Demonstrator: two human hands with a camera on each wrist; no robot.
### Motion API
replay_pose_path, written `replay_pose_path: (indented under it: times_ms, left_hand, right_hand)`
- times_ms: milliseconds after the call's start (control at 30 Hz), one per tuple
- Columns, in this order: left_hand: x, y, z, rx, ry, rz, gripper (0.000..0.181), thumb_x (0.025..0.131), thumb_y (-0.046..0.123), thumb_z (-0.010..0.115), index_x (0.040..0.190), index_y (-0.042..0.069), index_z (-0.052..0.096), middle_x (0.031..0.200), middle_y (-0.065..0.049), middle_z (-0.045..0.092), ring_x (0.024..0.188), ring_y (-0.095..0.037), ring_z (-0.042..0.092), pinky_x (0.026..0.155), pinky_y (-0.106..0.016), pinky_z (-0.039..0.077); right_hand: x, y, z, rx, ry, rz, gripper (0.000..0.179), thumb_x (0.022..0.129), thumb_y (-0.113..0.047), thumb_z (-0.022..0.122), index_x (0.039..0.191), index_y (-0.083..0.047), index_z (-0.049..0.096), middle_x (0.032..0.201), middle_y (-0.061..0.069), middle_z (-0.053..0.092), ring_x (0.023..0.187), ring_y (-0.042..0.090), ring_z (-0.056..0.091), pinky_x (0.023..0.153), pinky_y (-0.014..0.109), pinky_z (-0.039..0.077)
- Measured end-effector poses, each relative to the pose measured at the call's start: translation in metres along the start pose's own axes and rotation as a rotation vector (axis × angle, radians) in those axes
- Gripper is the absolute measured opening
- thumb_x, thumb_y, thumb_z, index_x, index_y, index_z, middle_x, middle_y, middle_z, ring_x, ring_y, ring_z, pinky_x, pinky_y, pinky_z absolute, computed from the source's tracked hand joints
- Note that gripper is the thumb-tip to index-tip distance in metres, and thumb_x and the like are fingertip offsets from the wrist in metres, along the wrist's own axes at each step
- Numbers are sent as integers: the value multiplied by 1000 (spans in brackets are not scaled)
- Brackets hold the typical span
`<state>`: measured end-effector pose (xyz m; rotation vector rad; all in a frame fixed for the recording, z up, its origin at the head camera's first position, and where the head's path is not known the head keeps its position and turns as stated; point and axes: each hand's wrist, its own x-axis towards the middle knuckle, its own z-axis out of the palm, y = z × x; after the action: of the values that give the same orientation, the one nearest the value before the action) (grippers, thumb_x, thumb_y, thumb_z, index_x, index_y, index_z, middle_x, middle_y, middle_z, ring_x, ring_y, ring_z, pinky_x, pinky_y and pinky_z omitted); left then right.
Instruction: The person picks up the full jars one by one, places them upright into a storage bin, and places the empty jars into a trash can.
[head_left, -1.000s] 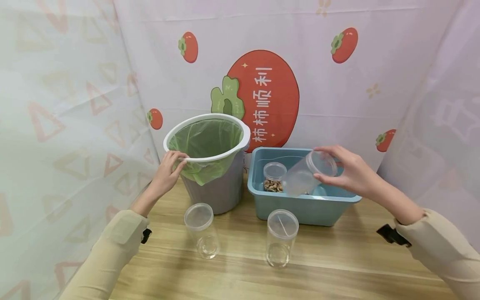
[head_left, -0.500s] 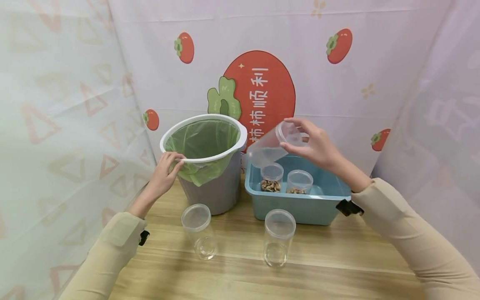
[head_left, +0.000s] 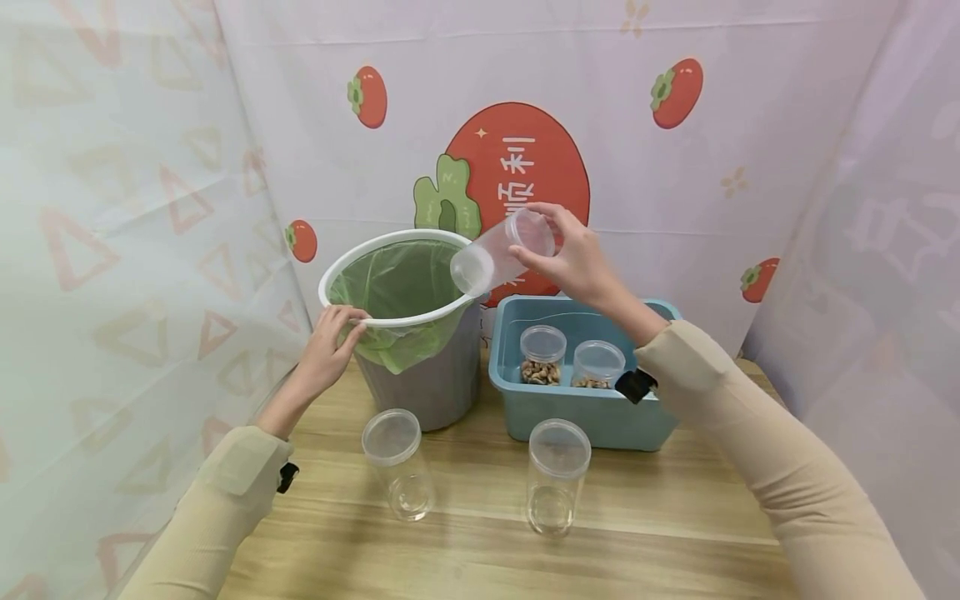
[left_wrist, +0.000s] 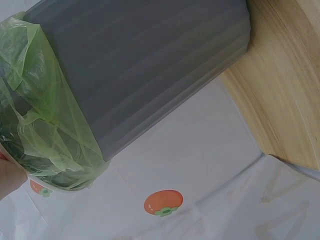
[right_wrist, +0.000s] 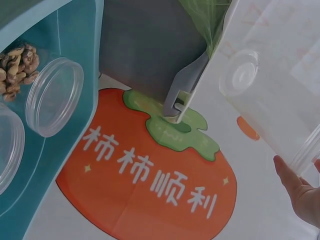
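My left hand (head_left: 327,350) holds the front-left rim of a grey trash can (head_left: 431,398), fingers over the white edge. A green bag (head_left: 405,343) lines the can and hangs over that rim. With its lidded end in my right hand (head_left: 581,260), a clear plastic jar (head_left: 491,260) leans down to the left, and its base overlaps the can's right rim in the head view. No contents show through its wall. In the right wrist view, fingertips grip the jar (right_wrist: 280,90) at its lid end.
A blue bin (head_left: 592,421) at the right holds two lidded jars of shelled walnuts, one walnut jar (head_left: 542,358) at its left side. Two clear jars stand upright on the wooden table (head_left: 480,550): a left jar (head_left: 405,479) and a right jar (head_left: 557,483). Printed cloth (head_left: 637,167) hangs behind.
My right hand has carried the jar left and up, from over the blue bin to the trash can's right rim. My left hand stays on the rim.
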<state>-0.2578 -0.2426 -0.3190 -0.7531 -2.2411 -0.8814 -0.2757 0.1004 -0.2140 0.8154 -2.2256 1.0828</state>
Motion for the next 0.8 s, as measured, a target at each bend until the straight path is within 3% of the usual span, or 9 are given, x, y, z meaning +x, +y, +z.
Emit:
replay_pose_path:
  times_ms: [233,500,633,800]
  left_hand:
    - [0,0,1,-4,2,-5,10,84,-6,52,93,-7,55,93,-21,49,92,-35,39,81,-44,28]
    - [-1,-1,2,-3,1,-15,10,84,-6,51,94,-7,54,94,-22,49,93,-35,39,81,-44,28]
    - [-1,-2,2,-5,7,-13,10,84,-6,51,93,-7,54,93,-21,49,93,-35,39,81,-44,28]
    - [0,-2,2,-2,16,-7,10,84,-7,51,93,-7,54,93,-21,50,93,-35,39,81,-44,27]
  right_hand:
    - [15,0,24,38,8,9,57,76,-25,69,125,-5,45,121,10,50,106,19,47,78,33,46]
    - [27,-2,46,45,-24,35,57,78,-25,67,125,-3,45,124,11,48,111,20,44,84,34,43]
    - [29,-5,51,31,-138,99,57,82,-29,62,129,-3,41,128,12,44,112,23,42,86,37,41]
    - [27,-6,51,28,-314,169,55,87,-32,54,132,-4,37,133,13,37,124,26,29,98,44,29]
